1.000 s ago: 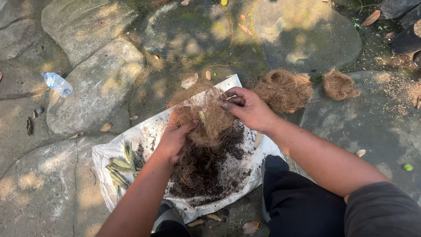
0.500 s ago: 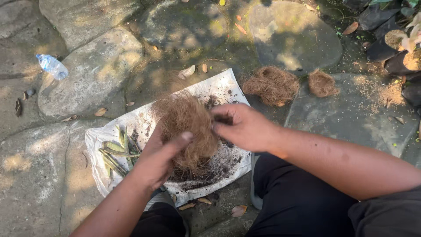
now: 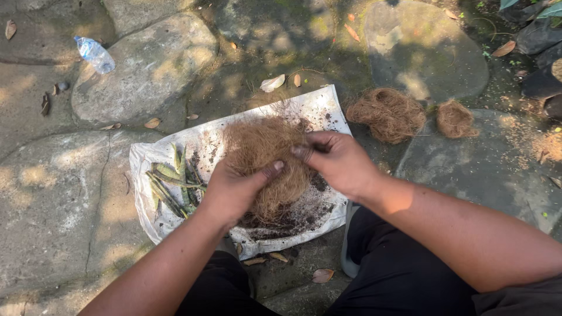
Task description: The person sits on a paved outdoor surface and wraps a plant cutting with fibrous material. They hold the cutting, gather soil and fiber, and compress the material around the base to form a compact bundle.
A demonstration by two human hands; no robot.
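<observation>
A loose clump of brown coconut fibre (image 3: 263,153) is held over a white plastic sheet (image 3: 319,108) spread on the stone ground. My left hand (image 3: 234,190) grips the clump from below and the near side. My right hand (image 3: 336,161) pinches its right edge with thumb and fingers. Dark soil (image 3: 293,217) lies on the sheet under the clump. A bunch of narrow green cuttings (image 3: 170,181) rests on the sheet's left part.
Two more fibre clumps, a large one (image 3: 386,114) and a small one (image 3: 455,119), lie on the stones to the right. A clear plastic bottle (image 3: 95,54) lies at far left. Dry leaves (image 3: 272,83) are scattered around. My knees are at the bottom edge.
The fibre clump has been pulled wider and flatter between my hands. My right hand has shifted from the top to the right edge of it. The camera has tilted slightly.
</observation>
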